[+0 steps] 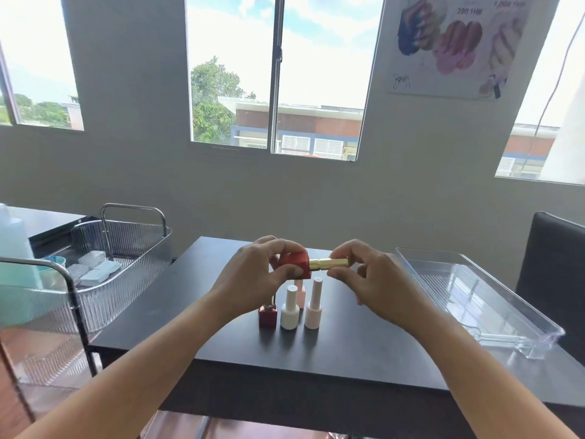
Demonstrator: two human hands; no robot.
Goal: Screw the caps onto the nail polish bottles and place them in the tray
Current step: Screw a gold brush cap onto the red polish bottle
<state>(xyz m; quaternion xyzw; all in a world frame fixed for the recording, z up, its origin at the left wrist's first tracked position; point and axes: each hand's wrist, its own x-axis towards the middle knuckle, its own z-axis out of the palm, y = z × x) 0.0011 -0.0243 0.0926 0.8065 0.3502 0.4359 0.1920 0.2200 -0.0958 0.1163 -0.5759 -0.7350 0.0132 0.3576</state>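
Observation:
My left hand (253, 274) grips a square red nail polish bottle (296, 264), held sideways above the black table (332, 353). My right hand (370, 280) pinches the gold cap (329, 263) that sits on the bottle's neck. Below my hands stand a dark red bottle (267, 315), a white bottle (290, 308), a pale pink bottle (314, 304) and another pink bottle (300, 293) partly hidden behind them. A clear plastic tray (493, 299) with nothing in it lies on the table to the right.
A trolley with a clear ribbed basket (123, 248) holding small white packets stands left of the table. A dark chair (550, 264) is at the far right. A wall with windows is behind the table.

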